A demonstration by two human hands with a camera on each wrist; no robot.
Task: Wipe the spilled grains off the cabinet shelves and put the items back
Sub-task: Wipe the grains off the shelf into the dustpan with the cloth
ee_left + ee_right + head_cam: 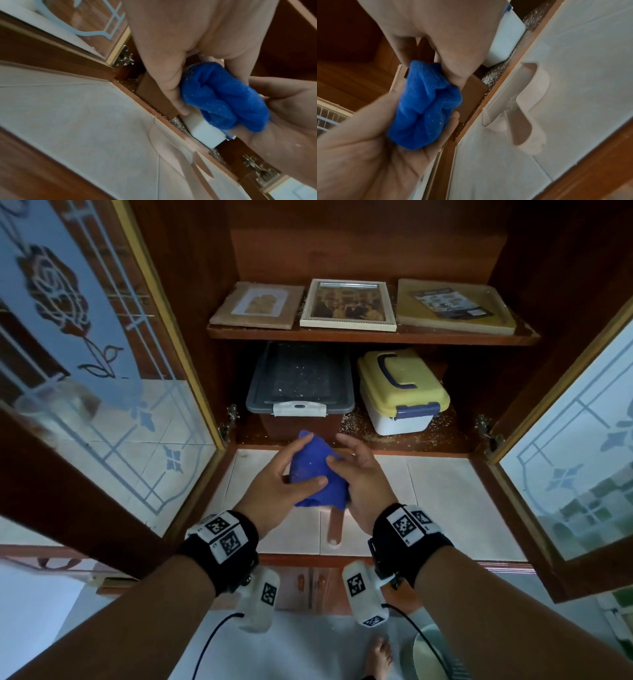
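Head view: I hold the blue cloth (317, 470) bunched between my left hand (277, 484) and right hand (359, 474), fingers curled on it, over the tiled counter (445, 508). Grains (352, 422) litter the lower shelf (428, 436).

Left wrist view: keep folds tight; specks cling.

Right wrist view: a dustpan (530, 100), probably, sits below; shake there.

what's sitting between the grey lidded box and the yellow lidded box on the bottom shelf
In the head view, only a strip of bare shelf dusted with spilled grains lies between the grey-lidded box and the yellow-lidded box; nothing else stands there.
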